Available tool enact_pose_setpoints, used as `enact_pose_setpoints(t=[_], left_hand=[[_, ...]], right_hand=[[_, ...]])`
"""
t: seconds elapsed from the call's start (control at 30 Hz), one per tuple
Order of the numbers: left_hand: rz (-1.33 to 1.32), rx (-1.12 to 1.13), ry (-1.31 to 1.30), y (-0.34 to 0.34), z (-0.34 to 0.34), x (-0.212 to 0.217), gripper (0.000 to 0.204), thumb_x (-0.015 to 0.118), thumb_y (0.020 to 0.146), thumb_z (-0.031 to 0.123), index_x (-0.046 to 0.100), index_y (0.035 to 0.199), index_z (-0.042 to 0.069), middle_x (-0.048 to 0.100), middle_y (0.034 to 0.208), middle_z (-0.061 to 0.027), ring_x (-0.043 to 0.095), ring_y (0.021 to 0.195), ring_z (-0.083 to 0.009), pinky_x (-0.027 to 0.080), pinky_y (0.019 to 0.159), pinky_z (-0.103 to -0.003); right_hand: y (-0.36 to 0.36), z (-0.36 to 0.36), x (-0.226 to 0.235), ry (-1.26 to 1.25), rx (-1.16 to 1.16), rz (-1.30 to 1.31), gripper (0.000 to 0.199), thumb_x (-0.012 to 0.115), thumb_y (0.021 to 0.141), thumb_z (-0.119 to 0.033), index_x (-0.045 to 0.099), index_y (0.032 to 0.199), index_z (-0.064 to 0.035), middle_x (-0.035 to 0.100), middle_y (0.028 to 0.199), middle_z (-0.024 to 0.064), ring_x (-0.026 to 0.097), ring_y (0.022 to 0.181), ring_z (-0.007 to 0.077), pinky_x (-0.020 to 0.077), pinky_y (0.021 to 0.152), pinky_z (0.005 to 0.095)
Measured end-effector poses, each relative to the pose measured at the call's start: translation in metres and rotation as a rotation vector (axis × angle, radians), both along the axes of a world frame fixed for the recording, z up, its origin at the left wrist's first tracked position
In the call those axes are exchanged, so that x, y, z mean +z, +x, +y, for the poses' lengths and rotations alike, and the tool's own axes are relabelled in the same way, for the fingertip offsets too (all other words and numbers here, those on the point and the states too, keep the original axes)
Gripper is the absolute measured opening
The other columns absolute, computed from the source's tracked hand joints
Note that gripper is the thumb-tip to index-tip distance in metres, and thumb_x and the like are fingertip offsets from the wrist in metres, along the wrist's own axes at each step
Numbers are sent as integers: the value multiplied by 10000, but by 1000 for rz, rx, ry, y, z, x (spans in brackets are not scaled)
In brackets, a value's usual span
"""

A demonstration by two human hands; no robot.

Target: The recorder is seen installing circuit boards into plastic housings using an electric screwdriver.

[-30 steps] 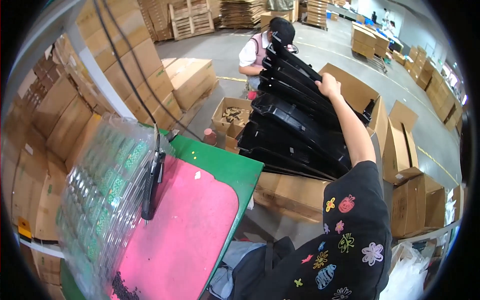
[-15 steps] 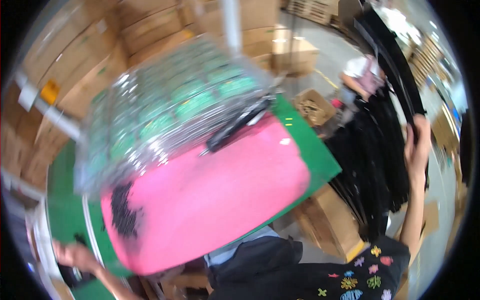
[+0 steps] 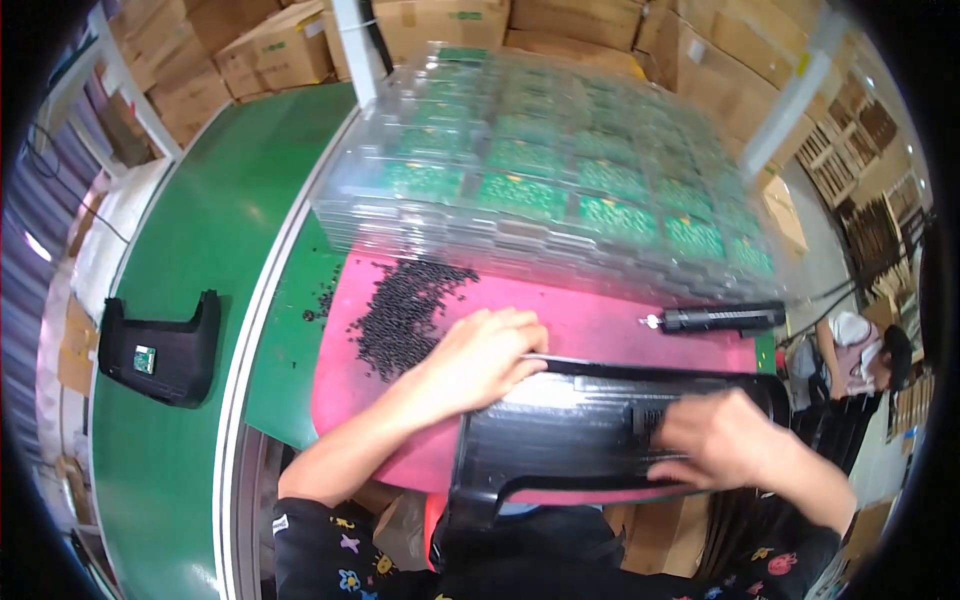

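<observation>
A long black plastic housing (image 3: 570, 432) lies hollow side up across the near part of the pink mat (image 3: 590, 318). My left hand (image 3: 485, 362) is closed at its far edge, with the thumb over the rim and the fingers curled beyond it. Over the right part of the housing is my right hand (image 3: 715, 440), bent inward at the vented area. Motion blurs its fingers, so their hold does not show. Many small black screws (image 3: 405, 310) are scattered beyond my left hand. Behind the housing, at the right, rests a black electric screwdriver (image 3: 722, 318).
Stacked clear plastic trays (image 3: 540, 235) of green circuit boards stand at the back. On the green conveyor (image 3: 225, 240) at left sits another black housing (image 3: 165, 385) with a small board. Cartons (image 3: 440, 35) line the far side. Another person (image 3: 845, 355) is at the right.
The view has swung left. My right hand has brought the long black housing from the right side onto the mat. My left hand has moved from the conveyor to the housing's far edge.
</observation>
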State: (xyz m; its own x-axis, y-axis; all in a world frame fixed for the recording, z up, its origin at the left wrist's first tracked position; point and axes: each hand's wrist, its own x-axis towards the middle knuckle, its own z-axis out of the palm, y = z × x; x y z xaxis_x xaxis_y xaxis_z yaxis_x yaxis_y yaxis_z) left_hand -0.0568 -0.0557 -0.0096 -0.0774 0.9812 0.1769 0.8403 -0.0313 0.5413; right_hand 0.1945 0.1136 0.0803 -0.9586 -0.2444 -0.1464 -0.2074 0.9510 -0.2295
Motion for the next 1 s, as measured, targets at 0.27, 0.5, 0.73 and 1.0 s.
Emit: enact_pose_setpoints(t=[0.27, 0.5, 0.73, 1.0], left_hand=[[168, 48, 140, -8, -5, -14, 360, 709, 660, 60, 581, 994, 22, 546, 980, -113, 554, 923, -274, 418, 745, -380], [190, 40, 122, -3, -5, -23, 474, 724, 632, 176, 568, 1062, 51, 554, 1077, -78, 527, 1023, -227, 411, 813, -336], [169, 40, 132, -2, 1, -27, 290, 589, 765, 151, 585, 1041, 61, 541, 1058, -74, 523, 1008, -215, 409, 796, -313], [111, 59, -32, -7, -15, 2, 485, 759, 692, 137, 537, 1107, 23, 536, 1073, -116, 516, 1036, -285, 427, 840, -372]], right_hand=[[-331, 114, 9, 115, -376, 594, 385, 594, 895, -213, 486, 1235, -66, 595, 1172, 157, 545, 1153, 328, 456, 939, 436], [-515, 151, -29, 161, -645, 425, 621, 634, 852, -303, 411, 1398, -110, 533, 1329, 196, 457, 1282, 331, 386, 1043, 484], [-559, 161, -42, 327, -627, 549, 346, 584, 842, -204, 638, 1158, -77, 660, 1102, 184, 580, 1122, 345, 401, 985, 515], [-373, 69, 12, -835, -266, 777, 194, 566, 863, -122, 646, 939, 37, 700, 830, 99, 637, 747, 156, 475, 680, 339]])
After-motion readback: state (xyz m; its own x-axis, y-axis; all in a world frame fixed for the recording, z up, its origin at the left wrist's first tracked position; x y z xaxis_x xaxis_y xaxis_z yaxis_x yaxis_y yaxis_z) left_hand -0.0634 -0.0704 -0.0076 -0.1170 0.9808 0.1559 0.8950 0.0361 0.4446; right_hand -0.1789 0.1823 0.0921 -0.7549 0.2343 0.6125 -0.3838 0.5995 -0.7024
